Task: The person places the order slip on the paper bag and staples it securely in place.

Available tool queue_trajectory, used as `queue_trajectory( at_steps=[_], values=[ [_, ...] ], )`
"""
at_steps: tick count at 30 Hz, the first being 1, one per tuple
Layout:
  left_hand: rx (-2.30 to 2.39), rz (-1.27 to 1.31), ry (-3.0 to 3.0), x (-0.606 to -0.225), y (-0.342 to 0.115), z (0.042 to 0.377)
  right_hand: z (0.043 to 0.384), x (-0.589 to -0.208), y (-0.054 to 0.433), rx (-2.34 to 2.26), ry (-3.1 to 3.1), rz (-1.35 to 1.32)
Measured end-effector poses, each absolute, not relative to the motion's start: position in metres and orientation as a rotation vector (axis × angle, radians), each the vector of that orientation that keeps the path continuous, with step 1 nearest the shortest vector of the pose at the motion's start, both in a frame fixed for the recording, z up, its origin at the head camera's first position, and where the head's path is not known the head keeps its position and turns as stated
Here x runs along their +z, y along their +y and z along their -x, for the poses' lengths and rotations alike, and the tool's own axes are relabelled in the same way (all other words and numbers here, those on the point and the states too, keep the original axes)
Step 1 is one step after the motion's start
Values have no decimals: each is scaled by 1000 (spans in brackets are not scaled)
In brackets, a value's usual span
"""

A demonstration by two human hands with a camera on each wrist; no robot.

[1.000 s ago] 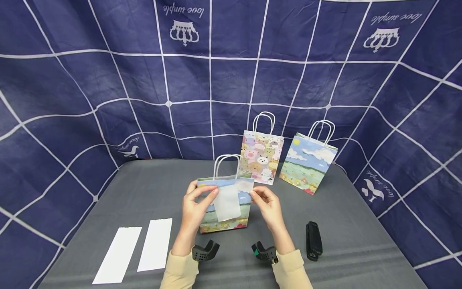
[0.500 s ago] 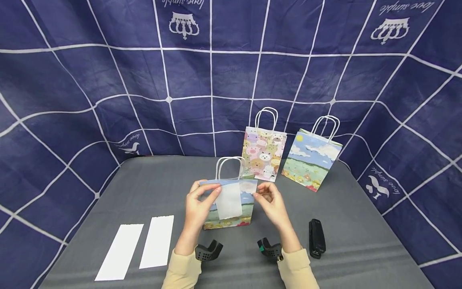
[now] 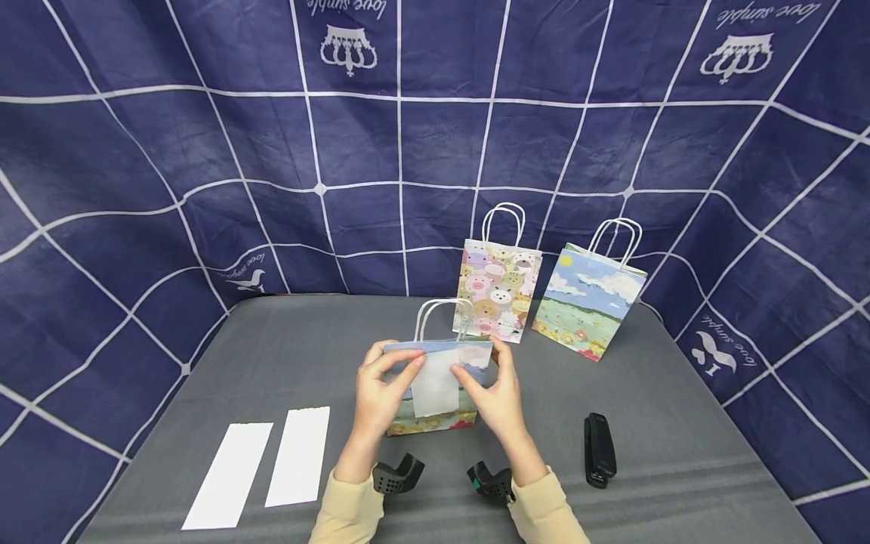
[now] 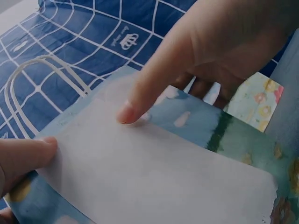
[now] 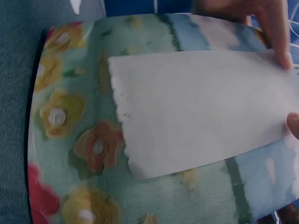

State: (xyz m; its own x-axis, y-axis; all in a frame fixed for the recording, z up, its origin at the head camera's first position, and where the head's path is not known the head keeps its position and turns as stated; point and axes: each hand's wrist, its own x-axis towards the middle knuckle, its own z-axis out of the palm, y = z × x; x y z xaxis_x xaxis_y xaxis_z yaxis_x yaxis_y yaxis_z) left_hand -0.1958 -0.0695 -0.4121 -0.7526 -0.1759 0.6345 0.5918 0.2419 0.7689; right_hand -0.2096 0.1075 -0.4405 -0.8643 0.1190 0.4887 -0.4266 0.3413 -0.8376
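Note:
A small paper gift bag (image 3: 435,425) with a painted meadow and sky stands in front of me, its white handles up. A blank white paper strip (image 3: 435,397) lies flat against its front, reaching the top rim. My left hand (image 3: 375,393) pinches the strip's upper left corner and the bag's rim, thumb in front and fingers behind. My right hand (image 3: 499,397) grips the bag from the other side, its thumb on the strip's upper right. In the right wrist view, the strip's ragged lower end (image 5: 119,112) hangs over the painted flowers.
Two more white paper strips (image 3: 299,457) lie at the left on the grey table (image 3: 285,347). A black stapler (image 3: 600,449) lies at the right. Behind stand an animal-print gift bag (image 3: 498,291) and another meadow-print bag (image 3: 587,302), before a blue checked cloth (image 3: 442,151).
My right hand has moved left from the bag's right edge, and its thumb now presses the strip. The left hand keeps its pinch. The head view has shifted slightly.

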Motion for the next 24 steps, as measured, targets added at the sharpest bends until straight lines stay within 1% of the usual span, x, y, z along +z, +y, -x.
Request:
queue_trajectory(
  at_steps=[4,10,14,17,24],
  values=[
    [-1429,439,-1898,-423,-68,202,210,-442,107,1451,-2103,-252],
    [-1318,538,-1780,-424,-67,205,208,-439,109,1393,-2132,-249],
    [-1351,538,-1729,-415,-66,201,207,-436,110,1397,-2171,-262],
    [-1400,488,-1753,-405,-65,193,206,-434,111,1396,-2190,-277],
    [-1591,455,-1746,-414,-70,198,203,-431,114,1371,-2221,-307]
  ],
)
